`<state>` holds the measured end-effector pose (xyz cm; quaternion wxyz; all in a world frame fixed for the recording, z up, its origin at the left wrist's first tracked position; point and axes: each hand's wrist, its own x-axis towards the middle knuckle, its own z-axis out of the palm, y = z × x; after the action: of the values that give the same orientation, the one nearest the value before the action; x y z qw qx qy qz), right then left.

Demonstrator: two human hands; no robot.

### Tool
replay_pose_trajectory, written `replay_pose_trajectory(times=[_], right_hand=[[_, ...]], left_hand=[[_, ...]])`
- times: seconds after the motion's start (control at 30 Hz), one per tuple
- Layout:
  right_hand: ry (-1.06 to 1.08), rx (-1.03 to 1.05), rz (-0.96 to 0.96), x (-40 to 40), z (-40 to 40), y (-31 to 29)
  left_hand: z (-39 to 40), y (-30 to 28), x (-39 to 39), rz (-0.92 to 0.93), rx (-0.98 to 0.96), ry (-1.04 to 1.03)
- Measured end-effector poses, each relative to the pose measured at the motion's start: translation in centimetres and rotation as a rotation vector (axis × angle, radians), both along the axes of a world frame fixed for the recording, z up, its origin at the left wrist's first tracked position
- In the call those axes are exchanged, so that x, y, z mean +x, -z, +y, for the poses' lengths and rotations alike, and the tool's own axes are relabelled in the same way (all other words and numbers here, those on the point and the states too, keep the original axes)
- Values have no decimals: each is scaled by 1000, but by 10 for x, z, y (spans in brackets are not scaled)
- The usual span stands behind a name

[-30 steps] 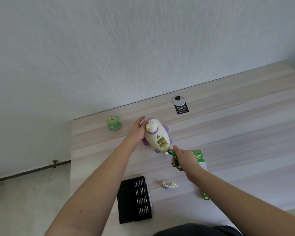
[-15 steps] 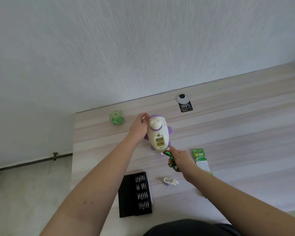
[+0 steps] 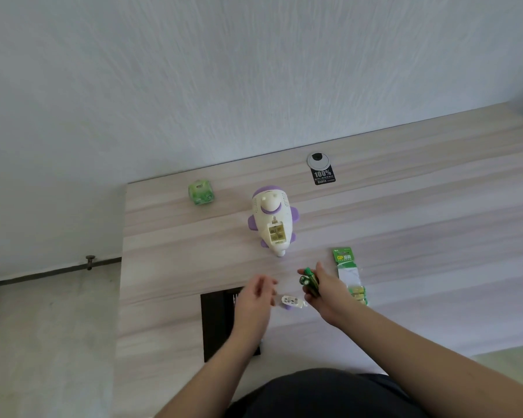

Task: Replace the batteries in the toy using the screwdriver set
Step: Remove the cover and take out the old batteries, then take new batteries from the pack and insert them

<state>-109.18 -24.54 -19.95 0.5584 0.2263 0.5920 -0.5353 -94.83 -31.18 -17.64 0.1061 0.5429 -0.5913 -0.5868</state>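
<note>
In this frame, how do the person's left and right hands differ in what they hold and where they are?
The right hand grips a bundle of green batteries; the left hand holds nothing, its fingers loosely curled. The left hand is over the black screwdriver case; the right hand is beside the battery pack. The small battery cover lies between them. Both are off the toy, whose battery compartment is open.
</note>
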Motion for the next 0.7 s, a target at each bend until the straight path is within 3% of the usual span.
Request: replay_pose_trajectory(times=[0.13,0.43,0.7], right_hand=[[57,-40,11,6,-2,3],[-66,-174,111,11,-5,13],[-366,123,407,5,-11,25]], left_hand=[[21,8,-17,-72,104,190],[2,27,-52,-125,122,119],[-3,41,-68,-162,164,115]])
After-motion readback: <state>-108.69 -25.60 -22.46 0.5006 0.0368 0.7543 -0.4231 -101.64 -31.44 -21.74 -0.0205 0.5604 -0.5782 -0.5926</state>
